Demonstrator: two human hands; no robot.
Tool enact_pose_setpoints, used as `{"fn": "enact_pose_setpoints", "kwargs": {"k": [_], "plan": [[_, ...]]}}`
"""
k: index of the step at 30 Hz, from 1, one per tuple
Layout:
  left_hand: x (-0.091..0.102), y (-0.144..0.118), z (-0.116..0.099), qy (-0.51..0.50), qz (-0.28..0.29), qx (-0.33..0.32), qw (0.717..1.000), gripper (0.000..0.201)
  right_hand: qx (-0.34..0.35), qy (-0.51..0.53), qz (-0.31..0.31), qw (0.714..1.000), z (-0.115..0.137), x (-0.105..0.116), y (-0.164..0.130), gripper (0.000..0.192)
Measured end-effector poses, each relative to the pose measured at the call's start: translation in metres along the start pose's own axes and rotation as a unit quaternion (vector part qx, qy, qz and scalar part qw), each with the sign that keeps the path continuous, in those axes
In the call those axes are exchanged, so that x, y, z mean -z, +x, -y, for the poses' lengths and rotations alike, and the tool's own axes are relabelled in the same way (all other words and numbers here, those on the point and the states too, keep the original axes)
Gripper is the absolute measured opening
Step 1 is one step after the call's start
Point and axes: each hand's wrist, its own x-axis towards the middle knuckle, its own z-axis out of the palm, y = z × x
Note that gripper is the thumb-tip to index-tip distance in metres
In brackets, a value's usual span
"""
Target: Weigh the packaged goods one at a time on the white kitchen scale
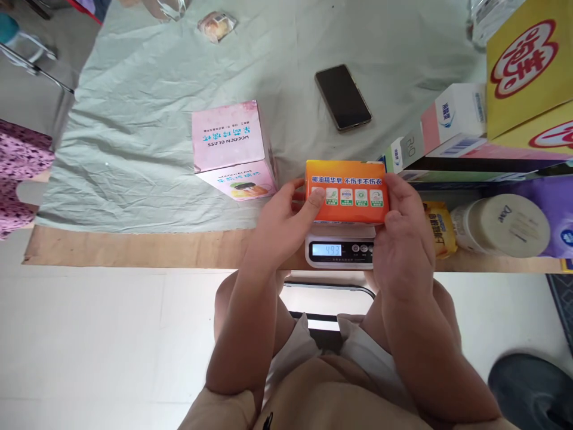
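Home-like goods-weighing spot: cloth-covered table (134,149), digital scale (339,248), stacked packaged toiletries (452,116), tiled floor (89,334).

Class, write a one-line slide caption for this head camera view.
Left hand and right hand hold an orange soap box on a small digital scale.

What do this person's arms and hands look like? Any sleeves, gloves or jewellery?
Both arms are bare to the upper arm. The left hand and right hand wear no gloves, and no rings, watch or bracelets show. Beige short sleeves appear at the bottom edge.
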Motion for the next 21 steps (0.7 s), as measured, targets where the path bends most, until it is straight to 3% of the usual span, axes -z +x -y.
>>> {"fn": "enact_pose_setpoints", "kwargs": {"k": [7,11,15,18,21], "plan": [[0.007,-0.013,-0.008,-0.010,0.030,-0.042,0.999,0.042,-0.029,-0.002,0.032,0.999,0.010,-0.008,-0.015,0.054],[0.041,-0.047,-0.023,0.072,0.020,-0.041,0.996,0.040,-0.013,0.006,0.084,0.996,0.025,-0.025,-0.033,0.056],[0.084,-0.075,-0.023,0.157,-0.017,0.005,0.987,0.034,-0.014,0.031,0.186,0.982,0.034,-0.054,-0.057,0.062],[0.101,-0.078,-0.017,0.158,-0.060,0.033,0.985,0.022,-0.034,0.033,0.229,0.972,0.030,-0.073,-0.069,0.065],[0.105,-0.069,-0.010,0.109,-0.059,0.055,0.991,0.020,-0.054,0.041,0.229,0.971,0.020,-0.083,-0.069,0.062]]}}
